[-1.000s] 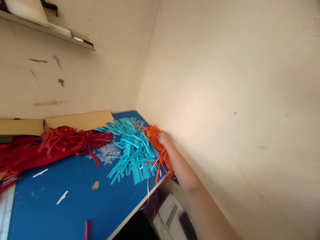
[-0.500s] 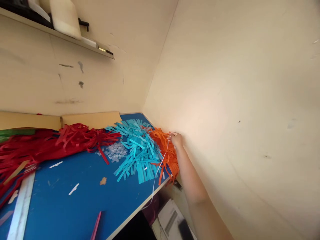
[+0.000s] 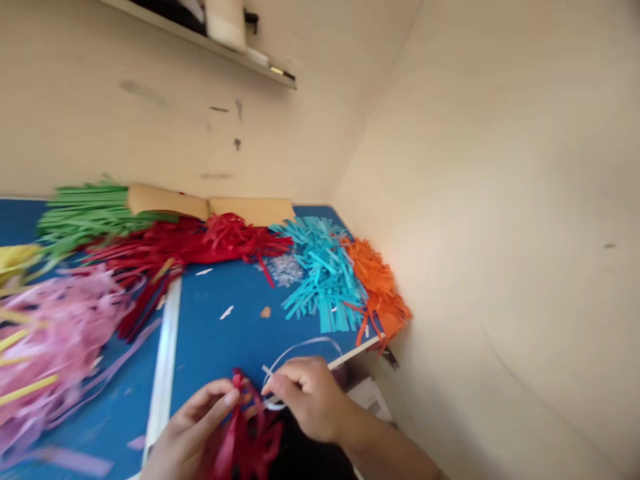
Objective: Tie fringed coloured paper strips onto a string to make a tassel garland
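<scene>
Near the table's front edge, my left hand [image 3: 197, 423] pinches the top of a dark pink tassel of paper strips [image 3: 250, 443], whose strips hang down below the fingers. Just to its right, my right hand [image 3: 313, 397] is closed on a thin white ribbon [image 3: 310, 341]. The ribbon loops over the blue table and back under the hand, and a short end sticks out past the fingertips. Thumb and forefinger of the right hand sit close to the tassel's top; whether the ribbon touches the tassel I cannot tell.
Cut paper strips lie in heaps: turquoise [image 3: 325, 270], orange [image 3: 377, 287], red [image 3: 200, 243], green [image 3: 90, 213], light pink [image 3: 65, 333]. A white metal strip [image 3: 165, 353] crosses the blue table [image 3: 215, 347]. Cardboard [image 3: 250, 210] leans at the back wall beneath a shelf [image 3: 270, 63].
My right hand has come back from the orange heap to the front edge, bringing the white ribbon. My left hand and the dark pink tassel have entered view. The camera has turned left.
</scene>
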A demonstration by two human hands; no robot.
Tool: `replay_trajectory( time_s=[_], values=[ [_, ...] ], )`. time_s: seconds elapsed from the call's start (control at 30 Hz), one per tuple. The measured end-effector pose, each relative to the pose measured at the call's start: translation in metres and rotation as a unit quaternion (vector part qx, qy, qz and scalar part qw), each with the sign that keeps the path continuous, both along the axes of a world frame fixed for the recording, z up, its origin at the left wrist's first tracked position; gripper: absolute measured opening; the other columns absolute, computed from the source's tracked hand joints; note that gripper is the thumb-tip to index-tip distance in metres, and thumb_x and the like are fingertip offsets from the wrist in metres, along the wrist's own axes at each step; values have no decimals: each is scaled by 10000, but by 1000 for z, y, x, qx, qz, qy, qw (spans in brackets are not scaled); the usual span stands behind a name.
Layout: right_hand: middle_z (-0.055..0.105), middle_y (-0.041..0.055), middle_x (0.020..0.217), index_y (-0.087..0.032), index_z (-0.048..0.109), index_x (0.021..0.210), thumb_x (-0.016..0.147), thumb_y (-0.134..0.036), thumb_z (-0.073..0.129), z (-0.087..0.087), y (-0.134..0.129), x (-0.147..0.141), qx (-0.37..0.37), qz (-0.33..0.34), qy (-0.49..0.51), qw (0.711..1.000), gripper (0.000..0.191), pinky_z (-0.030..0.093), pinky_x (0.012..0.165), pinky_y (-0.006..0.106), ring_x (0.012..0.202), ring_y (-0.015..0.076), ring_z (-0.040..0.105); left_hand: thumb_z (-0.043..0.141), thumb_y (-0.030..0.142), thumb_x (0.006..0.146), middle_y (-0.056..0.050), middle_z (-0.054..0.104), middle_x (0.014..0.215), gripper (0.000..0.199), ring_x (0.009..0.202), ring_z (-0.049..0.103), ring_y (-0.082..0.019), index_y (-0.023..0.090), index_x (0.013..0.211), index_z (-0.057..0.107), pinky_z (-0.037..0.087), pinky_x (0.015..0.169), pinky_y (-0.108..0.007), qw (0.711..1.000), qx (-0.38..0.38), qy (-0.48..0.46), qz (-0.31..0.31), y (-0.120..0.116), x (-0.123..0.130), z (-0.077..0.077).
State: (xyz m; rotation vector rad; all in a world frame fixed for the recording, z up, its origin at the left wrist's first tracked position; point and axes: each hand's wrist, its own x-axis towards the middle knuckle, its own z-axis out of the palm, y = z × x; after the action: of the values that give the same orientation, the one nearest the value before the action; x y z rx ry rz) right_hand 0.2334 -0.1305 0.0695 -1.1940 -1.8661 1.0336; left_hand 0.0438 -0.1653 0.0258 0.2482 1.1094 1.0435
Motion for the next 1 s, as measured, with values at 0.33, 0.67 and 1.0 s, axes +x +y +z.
replay_trajectory(
  time_s=[0.33,0.67,1.0],
  values=[
    [415,-44,525,-183,384,527,906,-190,501,-1,-7,-34,19,70,-71,995,397,278,517,238,520,92,426,909,312,564,3,692,674,348,582,643,-126,163,760,663,506,566,-216,998,8,-56,-11,-5,-9,9],
    [415,-44,549,-180,433,554,920,-187,508,2,-12,-30,27,94,-75,992,374,279,525,238,539,90,437,900,335,584,-7,702,677,360,593,648,-135,177,786,648,502,597,-227,998,10,-61,-33,-9,-9,6],
    [657,23,870,-200,647,1026,929,-297,612,2,-9,-25,-2,104,-124,987,142,429,696,237,770,154,617,766,521,682,-25,699,688,340,631,631,-163,191,721,688,502,591,-240,936,185,276,-113,-8,-11,8]
  ],
)
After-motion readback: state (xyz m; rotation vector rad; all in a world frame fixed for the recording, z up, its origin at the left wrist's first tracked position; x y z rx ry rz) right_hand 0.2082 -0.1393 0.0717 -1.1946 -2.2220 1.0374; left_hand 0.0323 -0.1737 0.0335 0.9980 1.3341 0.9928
